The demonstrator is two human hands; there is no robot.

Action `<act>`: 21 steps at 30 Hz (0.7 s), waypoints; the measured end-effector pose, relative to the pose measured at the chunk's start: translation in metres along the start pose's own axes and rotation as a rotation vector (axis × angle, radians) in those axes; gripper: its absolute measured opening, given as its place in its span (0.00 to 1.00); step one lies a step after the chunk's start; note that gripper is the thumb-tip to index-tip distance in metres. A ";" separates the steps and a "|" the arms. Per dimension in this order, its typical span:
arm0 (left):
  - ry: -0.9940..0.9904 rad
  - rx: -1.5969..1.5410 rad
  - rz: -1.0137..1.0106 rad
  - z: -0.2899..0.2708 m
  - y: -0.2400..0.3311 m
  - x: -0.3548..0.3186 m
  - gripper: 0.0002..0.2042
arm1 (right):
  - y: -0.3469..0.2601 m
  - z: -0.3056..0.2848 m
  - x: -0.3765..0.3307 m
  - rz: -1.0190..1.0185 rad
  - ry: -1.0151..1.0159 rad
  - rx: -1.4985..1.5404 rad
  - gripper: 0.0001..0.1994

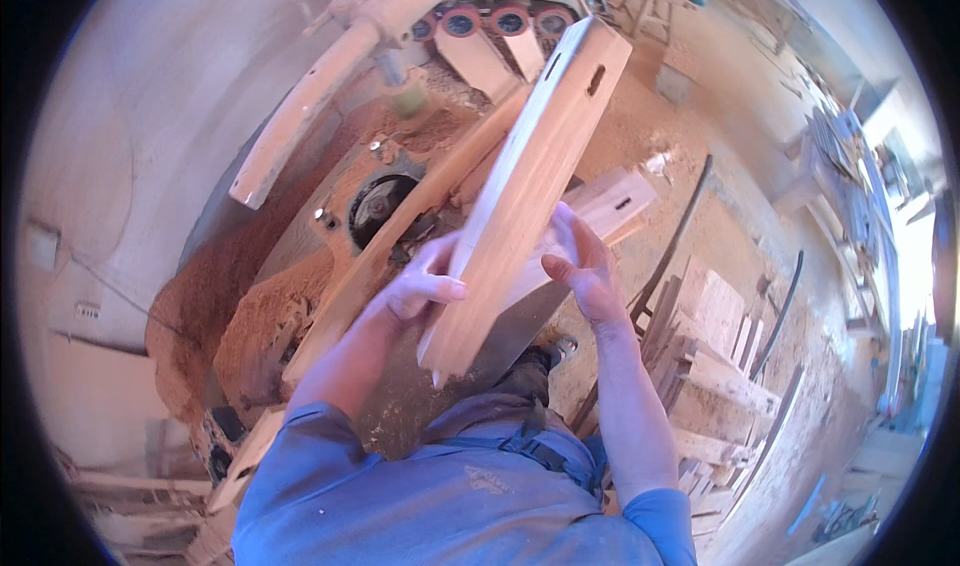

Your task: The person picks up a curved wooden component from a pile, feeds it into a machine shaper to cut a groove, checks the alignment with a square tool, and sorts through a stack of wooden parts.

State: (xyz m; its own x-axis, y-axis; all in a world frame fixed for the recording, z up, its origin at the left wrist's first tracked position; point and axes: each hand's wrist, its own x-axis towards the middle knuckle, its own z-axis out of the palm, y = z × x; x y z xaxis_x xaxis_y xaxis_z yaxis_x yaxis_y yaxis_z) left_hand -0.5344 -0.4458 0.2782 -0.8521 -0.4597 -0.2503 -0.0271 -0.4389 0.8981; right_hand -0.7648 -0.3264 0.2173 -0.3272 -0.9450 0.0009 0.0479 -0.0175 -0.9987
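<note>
A long squared wooden post slants up and away before me, with narrow slots cut near its far end. My left hand is closed on it low on the left, with the thumb lying along the near face. Just right of the post, my right hand has its thumb and fingers apart. Its thumb looks clear of the wood; whether the fingertips touch the post's edge is hard to see. Beyond the hands lies another slotted wooden piece, partly hidden by the post.
On the left, a sawdust-covered machine has a round dark opening and a long wooden board across it. Red-rimmed wheels and a beam-like arm stand above. Wood offcuts pile up on the right. Sawdust heaps lie left.
</note>
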 end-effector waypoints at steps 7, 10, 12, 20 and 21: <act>-0.651 -1.054 -0.223 0.109 -0.095 0.058 0.48 | -0.032 -0.022 -0.044 -0.036 -0.069 1.082 0.39; -0.626 -1.005 -0.454 0.129 -0.126 0.064 0.44 | -0.028 -0.061 -0.081 0.027 0.249 0.885 0.34; -0.603 -0.711 -0.555 0.133 -0.128 0.064 0.44 | -0.009 -0.084 -0.100 -0.022 0.422 0.832 0.31; -0.740 -0.619 -0.761 0.165 -0.187 0.056 0.35 | 0.046 -0.125 -0.199 -0.306 0.635 1.223 0.32; -0.733 -0.579 -0.751 0.171 -0.189 0.052 0.35 | 0.053 -0.123 -0.209 -0.319 0.700 1.163 0.32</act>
State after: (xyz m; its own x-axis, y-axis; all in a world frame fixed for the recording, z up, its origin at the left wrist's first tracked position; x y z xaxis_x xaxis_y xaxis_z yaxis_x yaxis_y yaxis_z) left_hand -0.6631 -0.2545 0.1571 -0.8243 0.5267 -0.2078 -0.5659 -0.7781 0.2728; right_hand -0.8097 -0.0900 0.1581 -0.8543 -0.4969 -0.1526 0.5171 -0.7831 -0.3454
